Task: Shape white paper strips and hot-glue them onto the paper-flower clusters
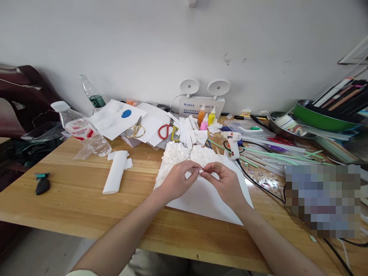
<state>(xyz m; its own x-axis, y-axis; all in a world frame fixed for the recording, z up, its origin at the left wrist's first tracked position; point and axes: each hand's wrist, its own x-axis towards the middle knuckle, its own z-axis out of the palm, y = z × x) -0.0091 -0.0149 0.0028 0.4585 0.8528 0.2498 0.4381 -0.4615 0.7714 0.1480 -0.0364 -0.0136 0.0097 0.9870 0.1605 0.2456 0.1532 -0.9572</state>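
My left hand [183, 177] and my right hand [221, 180] meet over a white sheet [207, 203]. Between their pinched fingertips is a small white piece [201, 172] that looks like rolled or folded paper. Just beyond my fingers, clusters of crumpled white paper bits [175, 152] cover the far and left parts of the sheet. A pile of cut white paper strips [188, 130] lies behind them. The glue gun [233, 143] stands to the right of the sheet, beyond my right hand.
At the left stand a labelled water bottle [83, 132] and a folded white paper [116, 172], with a black bulb-shaped tool [42, 186] nearby. Gold scissors [136, 130] and red-handled pliers [164, 132] lie at the back. Cables, sticks and a green bowl [324, 117] crowd the right.
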